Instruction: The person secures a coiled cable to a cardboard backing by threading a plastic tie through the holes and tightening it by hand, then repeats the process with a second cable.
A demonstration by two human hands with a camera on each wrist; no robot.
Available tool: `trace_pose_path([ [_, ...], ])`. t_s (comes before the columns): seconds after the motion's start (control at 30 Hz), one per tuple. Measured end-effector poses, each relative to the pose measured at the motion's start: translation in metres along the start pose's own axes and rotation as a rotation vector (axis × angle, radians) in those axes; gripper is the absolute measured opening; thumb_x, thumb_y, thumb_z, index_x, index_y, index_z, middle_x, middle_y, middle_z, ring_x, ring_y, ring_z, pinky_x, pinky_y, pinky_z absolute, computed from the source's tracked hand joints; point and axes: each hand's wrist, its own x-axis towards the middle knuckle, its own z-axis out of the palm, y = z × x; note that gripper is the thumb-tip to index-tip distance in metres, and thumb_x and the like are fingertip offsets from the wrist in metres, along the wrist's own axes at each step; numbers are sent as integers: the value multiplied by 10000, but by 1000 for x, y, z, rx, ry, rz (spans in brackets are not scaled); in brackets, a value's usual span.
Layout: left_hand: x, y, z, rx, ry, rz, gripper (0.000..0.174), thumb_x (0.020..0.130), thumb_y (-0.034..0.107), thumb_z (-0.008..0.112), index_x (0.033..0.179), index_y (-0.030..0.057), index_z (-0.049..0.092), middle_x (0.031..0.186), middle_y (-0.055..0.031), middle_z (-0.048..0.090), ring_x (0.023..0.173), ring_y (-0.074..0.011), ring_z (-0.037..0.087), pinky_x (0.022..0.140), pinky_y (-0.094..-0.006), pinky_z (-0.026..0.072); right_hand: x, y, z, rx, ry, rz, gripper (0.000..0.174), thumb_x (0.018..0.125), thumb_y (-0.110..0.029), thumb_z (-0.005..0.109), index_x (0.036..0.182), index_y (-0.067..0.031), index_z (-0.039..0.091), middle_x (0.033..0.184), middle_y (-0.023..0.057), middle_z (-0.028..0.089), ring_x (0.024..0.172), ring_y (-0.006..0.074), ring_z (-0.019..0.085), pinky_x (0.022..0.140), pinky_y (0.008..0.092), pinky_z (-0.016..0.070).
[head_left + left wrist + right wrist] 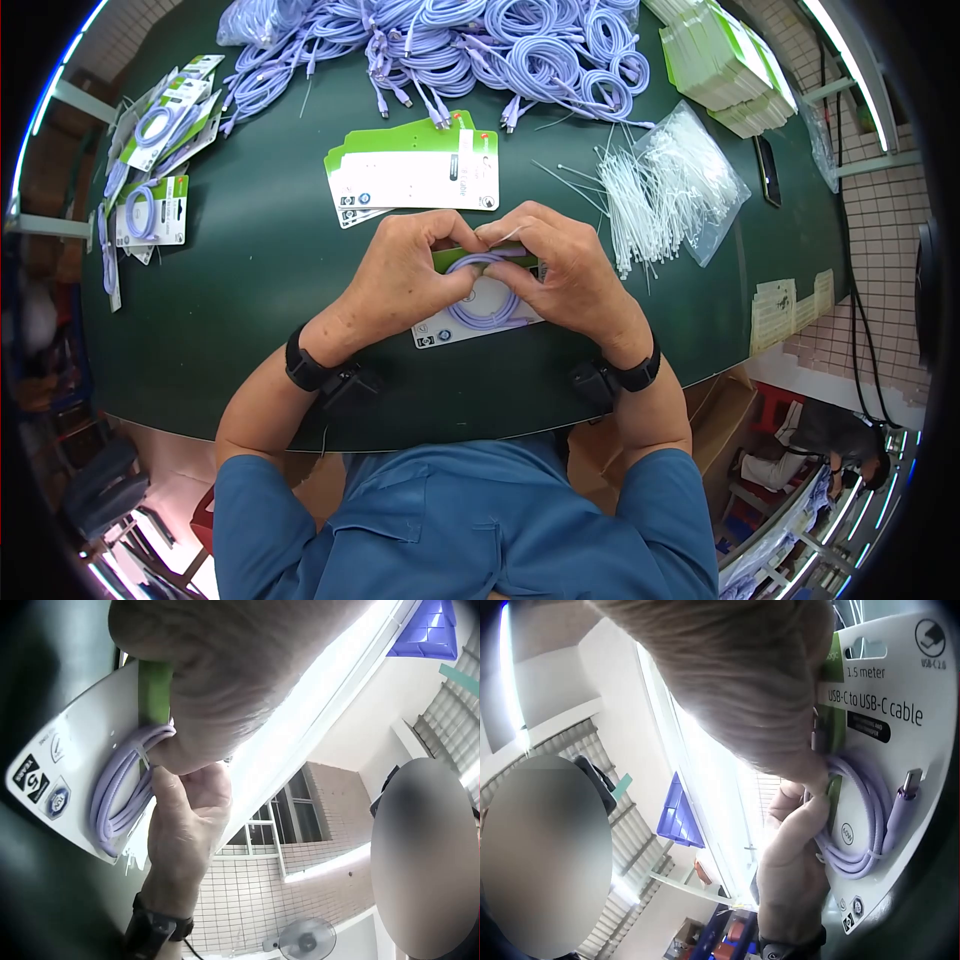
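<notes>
A white and green retail card (436, 331) lies close over the table under both hands, with a coiled lilac USB-C cable (484, 322) on its front. White ties (874, 856) ring the coil in the right wrist view. At the coil's upper left, my left hand (405, 262) holds cable and card between thumb and bent index finger. My right hand (572, 262) sits opposite, its thumb at the coil's upper right; a thin white cable tie (514, 233) shows at its pinched fingers. The fingertips almost meet and partly hide the coil's top.
Several blank-fronted cards (420, 178) lie just beyond the hands. Loose white cable ties (640, 205) spill from a plastic bag at right. Lilac cables (545, 60) pile up at the back, near stacked cards (722, 65). Carded cables (150, 210) lie left; a phone (767, 170) lies right.
</notes>
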Motion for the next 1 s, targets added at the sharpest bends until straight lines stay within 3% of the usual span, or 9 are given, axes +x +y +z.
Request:
trace_pose_path([
  [0.2,2,-1,1,20,-23,-29,157,819,-28,735,976,-35,736,981,-81,784,966,-136,742,962,-307,589,0,2,-2,7,18,-18,284,824,30,819,1086,1,714,1011,128,756,906,264,761,787,337,609],
  [0.3,1,-3,3,6,-19,-29,157,821,-34,726,978,-35,730,984,-83,781,964,-133,739,960,-306,589,-1,3,-2,38,28,69,201,865,12,796,1047,9,711,981,119,760,865,252,754,751,320,592],
  [0.6,1,-1,1,29,-47,-38,165,826,-37,713,990,-38,715,990,-88,774,959,-127,733,941,-302,590,1,-4,6,-17,103,86,83,906,-7,778,957,6,714,914,109,747,767,235,717,667,327,546],
  [0.83,1,22,-11,95,-11,25,160,825,-37,710,985,-42,709,963,-83,764,920,-116,716,904,-293,586,15,-11,2,-66,197,-96,96,901,-27,801,952,-13,721,893,103,741,741,222,710,652,322,542],
  [1.0,8,47,-25,113,5,94,165,825,-34,711,990,-41,702,949,-69,748,907,-107,691,896,-291,575,29,-30,-14,-83,230,-120,115,887,-25,814,938,-15,711,898,101,740,734,233,715,647,326,546],
])
